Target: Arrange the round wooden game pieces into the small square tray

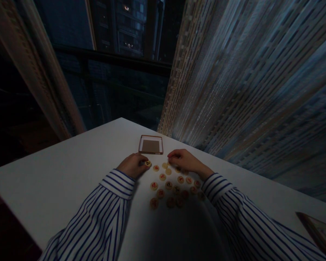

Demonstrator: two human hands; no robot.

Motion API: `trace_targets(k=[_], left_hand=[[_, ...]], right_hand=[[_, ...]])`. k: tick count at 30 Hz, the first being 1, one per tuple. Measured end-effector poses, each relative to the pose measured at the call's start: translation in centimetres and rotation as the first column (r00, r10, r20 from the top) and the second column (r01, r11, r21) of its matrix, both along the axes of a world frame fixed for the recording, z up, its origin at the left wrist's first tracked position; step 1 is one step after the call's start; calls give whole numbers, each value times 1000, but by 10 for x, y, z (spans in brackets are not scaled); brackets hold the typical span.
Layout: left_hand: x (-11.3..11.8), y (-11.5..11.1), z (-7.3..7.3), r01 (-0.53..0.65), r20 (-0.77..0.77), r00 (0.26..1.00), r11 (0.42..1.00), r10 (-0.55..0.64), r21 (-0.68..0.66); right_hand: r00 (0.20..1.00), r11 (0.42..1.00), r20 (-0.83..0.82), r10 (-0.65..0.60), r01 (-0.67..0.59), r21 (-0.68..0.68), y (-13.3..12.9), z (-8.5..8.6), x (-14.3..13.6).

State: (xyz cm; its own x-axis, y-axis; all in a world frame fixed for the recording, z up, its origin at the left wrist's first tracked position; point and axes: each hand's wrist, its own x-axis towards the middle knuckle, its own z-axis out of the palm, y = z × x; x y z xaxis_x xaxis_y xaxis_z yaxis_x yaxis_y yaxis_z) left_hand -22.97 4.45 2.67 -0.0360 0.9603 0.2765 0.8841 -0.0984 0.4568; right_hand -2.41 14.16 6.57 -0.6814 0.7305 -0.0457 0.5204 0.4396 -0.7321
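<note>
Between the thumb and fingers of my left hand (133, 165) is a round Chinese chess piece (148, 163) with a dark character, tilted toward me. My right hand (185, 160) is closed in a pinch on a pale chess piece (168, 163), mostly hidden by the fingertips. Below and between the hands, several chess pieces lie loose on the white table (92, 145). Some show red characters, like the piece (162, 177) in front; others show dark ones, like the piece (168, 185). A blank-faced piece (168, 171) lies near my right fingertips.
Just beyond my hands sits a shallow rectangular box (139, 149) with a brown bottom. A framed flat object (319, 230) lies at the right edge. Curtains (220, 72) hang past the table's far edge, beside a dark window (119, 79). The light is dim.
</note>
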Motion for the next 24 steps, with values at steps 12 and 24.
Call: trace_targets(k=[12, 24], left_hand=[[-2, 2, -8, 51, -74, 996, 996, -56, -73], [4, -1, 1, 24, -67, 997, 986, -35, -163]], right_hand=[[940, 875, 333, 75, -222, 429, -9, -2, -5], [860, 846, 509, 40, -300, 441, -17, 4, -19]])
